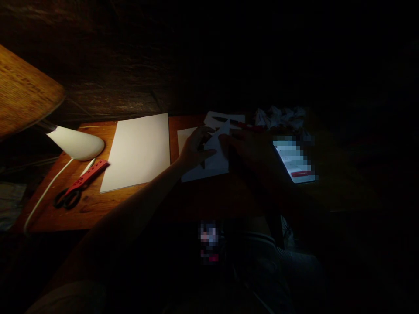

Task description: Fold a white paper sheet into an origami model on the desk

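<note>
The scene is dark, lit only by a small lamp. My left hand (pixel 196 146) rests on a folded white sheet of paper (pixel 212 163) in the middle of the wooden table (pixel 98 205), its fingers pressed down on the paper. My right hand (pixel 244 146) lies in shadow on the paper's right edge, fingers bent against the fold. Both hands grip the same sheet.
A stack of blank white paper (pixel 137 150) lies to the left. Red-sheathed scissors (pixel 80 183) and a white lamp head (pixel 77 143) with its cord are at the far left. A lit phone (pixel 296 163) lies to the right, crumpled paper (pixel 281 117) behind it.
</note>
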A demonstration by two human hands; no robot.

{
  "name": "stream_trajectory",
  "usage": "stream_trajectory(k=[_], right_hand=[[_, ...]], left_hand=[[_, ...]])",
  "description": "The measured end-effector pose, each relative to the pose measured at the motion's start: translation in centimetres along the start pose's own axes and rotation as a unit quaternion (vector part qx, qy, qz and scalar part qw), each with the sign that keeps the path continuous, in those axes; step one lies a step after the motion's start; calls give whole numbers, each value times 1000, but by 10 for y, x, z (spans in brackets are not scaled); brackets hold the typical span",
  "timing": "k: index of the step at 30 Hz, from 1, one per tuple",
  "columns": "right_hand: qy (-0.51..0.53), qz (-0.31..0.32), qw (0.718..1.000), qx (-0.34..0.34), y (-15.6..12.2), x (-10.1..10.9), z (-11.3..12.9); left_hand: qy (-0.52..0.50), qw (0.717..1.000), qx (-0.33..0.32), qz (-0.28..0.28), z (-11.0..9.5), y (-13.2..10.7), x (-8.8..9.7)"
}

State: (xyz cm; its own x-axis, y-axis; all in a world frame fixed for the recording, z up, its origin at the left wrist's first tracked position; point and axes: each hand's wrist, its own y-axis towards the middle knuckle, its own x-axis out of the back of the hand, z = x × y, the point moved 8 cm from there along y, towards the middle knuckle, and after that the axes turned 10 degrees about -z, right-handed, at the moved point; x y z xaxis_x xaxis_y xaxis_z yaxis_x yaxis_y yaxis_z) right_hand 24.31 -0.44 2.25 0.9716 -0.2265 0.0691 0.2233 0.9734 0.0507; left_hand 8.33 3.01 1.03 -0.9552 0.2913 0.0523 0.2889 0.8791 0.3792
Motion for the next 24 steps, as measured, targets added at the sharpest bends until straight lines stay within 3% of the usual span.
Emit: stream_trajectory(k=[10,14,18,24], right_hand=[[-15,90,993,78,3,-15,-4],[-76,89,989,86,4,-13,-5],[-119,96,984,94,-3,-14,2],[-81,95,989,79,-8,-15,8]], left_hand=[[75,994,2,-74,2,3,14],[66,995,22,-75,6,1,14],[97,993,-2,-74,2,1,14],[92,990,-12,-104,1,3,19]])
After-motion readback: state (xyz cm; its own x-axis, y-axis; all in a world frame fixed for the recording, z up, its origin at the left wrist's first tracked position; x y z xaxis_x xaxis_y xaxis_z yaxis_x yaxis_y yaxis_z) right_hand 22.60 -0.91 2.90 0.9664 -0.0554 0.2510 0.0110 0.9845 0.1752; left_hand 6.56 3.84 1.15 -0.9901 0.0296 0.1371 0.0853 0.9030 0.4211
